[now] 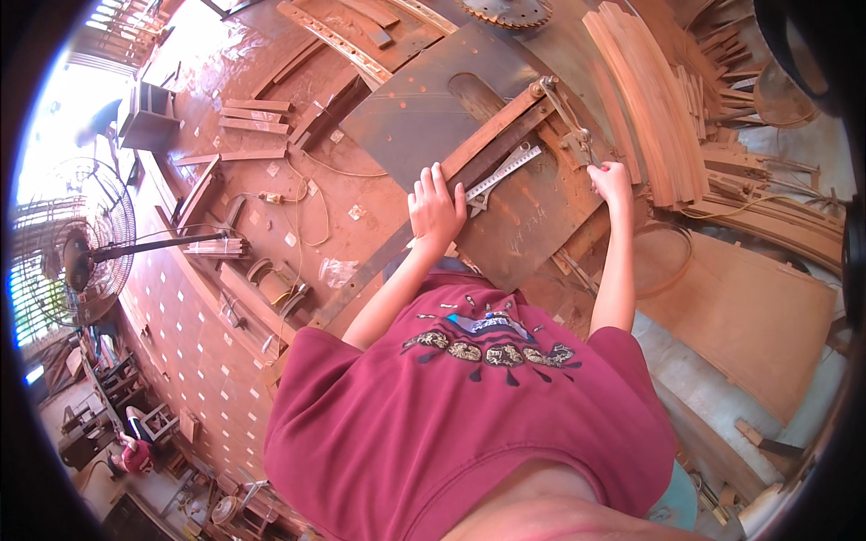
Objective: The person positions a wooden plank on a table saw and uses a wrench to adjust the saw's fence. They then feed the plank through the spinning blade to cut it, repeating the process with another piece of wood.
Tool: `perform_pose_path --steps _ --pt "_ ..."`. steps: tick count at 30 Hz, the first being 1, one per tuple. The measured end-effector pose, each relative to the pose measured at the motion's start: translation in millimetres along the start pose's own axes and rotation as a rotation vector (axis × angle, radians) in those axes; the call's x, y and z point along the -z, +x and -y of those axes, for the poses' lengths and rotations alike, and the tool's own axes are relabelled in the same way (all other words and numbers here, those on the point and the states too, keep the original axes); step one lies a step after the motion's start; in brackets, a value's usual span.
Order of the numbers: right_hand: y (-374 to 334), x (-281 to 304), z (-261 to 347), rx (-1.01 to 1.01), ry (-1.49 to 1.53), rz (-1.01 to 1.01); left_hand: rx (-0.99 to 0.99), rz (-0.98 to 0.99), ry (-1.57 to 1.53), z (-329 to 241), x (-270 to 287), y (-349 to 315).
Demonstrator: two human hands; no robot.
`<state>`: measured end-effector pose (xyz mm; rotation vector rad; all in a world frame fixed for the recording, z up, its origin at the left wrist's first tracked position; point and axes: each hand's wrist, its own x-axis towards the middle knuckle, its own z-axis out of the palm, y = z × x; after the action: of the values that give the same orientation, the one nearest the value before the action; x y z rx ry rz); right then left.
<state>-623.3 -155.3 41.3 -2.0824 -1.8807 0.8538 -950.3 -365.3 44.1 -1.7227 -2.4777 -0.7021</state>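
Observation:
My left hand (435, 209) lies with its fingers stretched out over the near end of a long wooden bar (492, 137). To the right, my right hand (612, 182) is closed beside a metal clamp fitting (575, 140); a thin metal part meets its fingers, but its kind is hard to make out. The bar lies slantwise on a dark metal machine table (514, 236). Between my hands, a white ruler (516, 168) lies on the table along the bar. A wrench (483, 197) lies next to it, close to my left fingers.
A toothed circular saw blade (507, 11) is at the far edge. Curved wooden boards (645, 99) are stacked on the right, near a brown panel (749, 316). Wood strips (255, 117) and a cable (327, 216) lie on the dusty floor. A fan (77, 257) stands left; another person (137, 455) is lower left.

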Motion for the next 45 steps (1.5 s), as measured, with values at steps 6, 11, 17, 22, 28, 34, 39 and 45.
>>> perform_pose_path --steps 6,11,17,22,28,34,39,45 --pt "1.7 -6.9 25.3 0.025 0.029 -0.016 -0.018 -0.024 0.024 16.2 -2.2 12.2" --pt "31.8 -32.3 60.4 0.087 0.026 -0.074 0.002 -0.040 0.038 48.7 -0.4 55.9" --pt "59.0 -52.7 149.4 0.059 -0.027 -0.055 0.036 -0.138 0.067 100.8 -1.7 115.7" --pt "81.9 -69.0 225.9 0.108 -0.013 0.055 0.038 -0.188 0.092 152.2 -2.6 168.1" --pt "109.3 -96.8 308.9 0.044 -0.013 0.053 0.046 -0.177 0.102 213.1 -3.1 233.5" --pt "142.0 -122.5 369.4 0.055 -0.069 0.071 0.095 -0.126 0.079 258.8 1.2 289.1" --pt "152.5 -132.0 389.5 0.046 -0.026 0.109 0.083 -0.096 0.107 277.7 -2.2 303.9" --pt "152.6 -130.7 394.3 0.087 -0.113 0.124 0.085 -0.142 0.108 282.8 -4.6 307.5"
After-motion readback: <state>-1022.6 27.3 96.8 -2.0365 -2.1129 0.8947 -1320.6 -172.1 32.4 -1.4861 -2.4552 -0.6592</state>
